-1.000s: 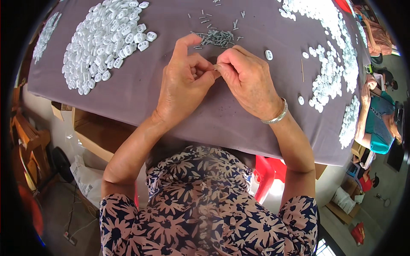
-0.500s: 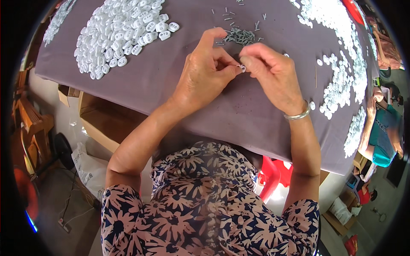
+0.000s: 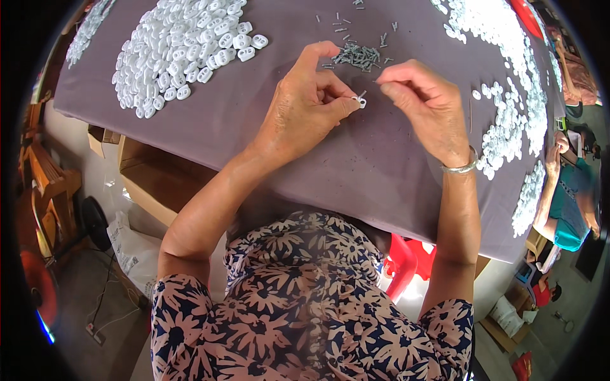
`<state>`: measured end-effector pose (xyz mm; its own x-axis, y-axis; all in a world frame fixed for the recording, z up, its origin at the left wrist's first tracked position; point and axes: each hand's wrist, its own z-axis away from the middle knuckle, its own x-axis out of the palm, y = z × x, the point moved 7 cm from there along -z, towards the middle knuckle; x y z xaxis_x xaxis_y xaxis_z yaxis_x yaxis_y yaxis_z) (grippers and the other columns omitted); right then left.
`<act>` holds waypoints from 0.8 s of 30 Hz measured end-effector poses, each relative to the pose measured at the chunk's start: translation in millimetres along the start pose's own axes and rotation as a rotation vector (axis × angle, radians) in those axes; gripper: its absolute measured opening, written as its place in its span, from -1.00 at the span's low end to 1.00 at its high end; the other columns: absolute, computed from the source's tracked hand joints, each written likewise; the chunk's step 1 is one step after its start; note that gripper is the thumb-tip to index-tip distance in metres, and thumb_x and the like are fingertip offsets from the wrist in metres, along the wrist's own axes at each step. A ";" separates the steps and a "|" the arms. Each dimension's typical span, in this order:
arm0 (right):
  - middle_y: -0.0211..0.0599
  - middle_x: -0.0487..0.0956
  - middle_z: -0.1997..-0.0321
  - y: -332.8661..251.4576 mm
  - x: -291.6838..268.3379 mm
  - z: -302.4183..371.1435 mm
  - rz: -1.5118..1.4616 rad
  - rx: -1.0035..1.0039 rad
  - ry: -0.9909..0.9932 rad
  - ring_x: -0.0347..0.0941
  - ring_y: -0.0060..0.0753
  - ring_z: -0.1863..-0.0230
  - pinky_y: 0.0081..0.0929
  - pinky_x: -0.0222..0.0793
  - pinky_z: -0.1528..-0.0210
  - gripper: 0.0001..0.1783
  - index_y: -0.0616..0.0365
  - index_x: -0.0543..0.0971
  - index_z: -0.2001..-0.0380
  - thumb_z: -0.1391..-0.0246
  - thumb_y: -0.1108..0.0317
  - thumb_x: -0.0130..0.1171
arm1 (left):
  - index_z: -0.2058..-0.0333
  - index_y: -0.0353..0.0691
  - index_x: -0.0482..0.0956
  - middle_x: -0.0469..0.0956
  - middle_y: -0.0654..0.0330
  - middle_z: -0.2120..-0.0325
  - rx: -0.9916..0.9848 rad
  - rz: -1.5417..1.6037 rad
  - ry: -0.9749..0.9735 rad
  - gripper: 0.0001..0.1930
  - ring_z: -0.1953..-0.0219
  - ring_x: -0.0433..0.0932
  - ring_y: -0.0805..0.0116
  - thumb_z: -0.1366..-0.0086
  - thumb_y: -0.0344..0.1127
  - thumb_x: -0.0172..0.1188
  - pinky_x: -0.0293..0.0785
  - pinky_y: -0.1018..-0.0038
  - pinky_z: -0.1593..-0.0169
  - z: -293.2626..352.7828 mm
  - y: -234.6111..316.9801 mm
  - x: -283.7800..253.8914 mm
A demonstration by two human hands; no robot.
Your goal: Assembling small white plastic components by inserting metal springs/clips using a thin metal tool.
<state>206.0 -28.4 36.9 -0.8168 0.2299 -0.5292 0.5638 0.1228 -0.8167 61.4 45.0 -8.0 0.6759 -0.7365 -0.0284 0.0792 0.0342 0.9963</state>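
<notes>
Between the thumb and fingertips of my left hand (image 3: 305, 105) is a small white plastic cord-lock piece (image 3: 363, 103) with a hole in it. A thin grey spring (image 3: 363, 94) sticks up from its top. My right hand (image 3: 426, 108) hovers a little to the right, apart from the piece, with thumb and index finger pinched. Something tiny and dark may show at those fingertips, too small to name. Just beyond both hands lies a heap of small grey springs (image 3: 359, 56), with several loose ones scattered around it.
A big pile of white two-holed cord-lock pieces (image 3: 184, 47) covers the far left of the grey-brown tablecloth (image 3: 298, 184). Smaller white parts (image 3: 502, 127) spread along the right, near a thin stick (image 3: 470, 115). A cardboard box (image 3: 146, 178) stands below the left edge. Another person (image 3: 569, 197) sits at right.
My right hand has drawn back to the right from the white piece. The piece and the spring standing in it now show between the hands. My left hand has hardly moved.
</notes>
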 end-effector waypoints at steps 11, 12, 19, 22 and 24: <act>-0.56 0.46 0.38 4.9 23.9 2.2 -0.211 0.215 -0.135 0.28 -0.74 0.50 -0.74 0.25 0.48 -0.94 0.19 0.53 0.33 -0.21 0.44 0.13 | -0.17 -0.29 0.14 0.57 0.23 0.45 0.041 -0.048 -0.022 -0.36 0.41 0.51 0.56 -0.16 -0.56 0.25 0.49 0.61 0.36 0.1 -0.6 0.9; -0.56 0.46 0.38 4.5 24.7 2.0 -0.218 0.227 -0.140 0.28 -0.74 0.50 -0.74 0.25 0.48 -0.93 0.19 0.52 0.35 -0.22 0.44 0.12 | -0.17 -0.29 0.14 0.57 0.23 0.45 0.051 -0.060 -0.025 -0.36 0.42 0.51 0.56 -0.16 -0.56 0.25 0.49 0.62 0.36 0.3 0.0 1.3; -0.49 0.44 0.42 -4.3 27.6 -2.0 -0.100 0.096 -0.165 0.29 -0.69 0.50 -0.69 0.29 0.46 -0.94 0.25 0.49 0.36 -0.20 0.49 0.09 | -0.15 -0.30 0.17 0.57 0.23 0.47 0.085 -0.107 -0.014 -0.38 0.44 0.50 0.57 -0.16 -0.56 0.25 0.47 0.63 0.39 2.2 1.1 2.7; -0.45 0.44 0.44 -6.8 27.5 -2.3 0.046 0.026 -0.159 0.30 -0.66 0.50 -0.67 0.30 0.46 -0.95 0.26 0.47 0.37 -0.19 0.51 0.08 | -0.14 -0.30 0.18 0.57 0.24 0.49 0.100 -0.140 0.000 -0.40 0.47 0.49 0.58 -0.15 -0.55 0.26 0.45 0.64 0.40 2.6 2.0 4.0; -0.44 0.44 0.46 -6.4 28.3 -1.2 0.059 0.048 -0.127 0.31 -0.66 0.50 -0.64 0.29 0.47 -0.95 0.26 0.47 0.38 -0.18 0.52 0.10 | -0.13 -0.30 0.18 0.56 0.26 0.50 0.117 -0.190 0.033 -0.40 0.49 0.49 0.60 -0.15 -0.55 0.27 0.45 0.65 0.40 3.1 3.0 3.8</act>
<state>179.4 -21.5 27.4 -0.7928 0.1105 -0.5993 0.6075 0.0659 -0.7916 62.0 40.2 -4.8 0.6805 -0.6999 -0.2169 0.1231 -0.1826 0.9755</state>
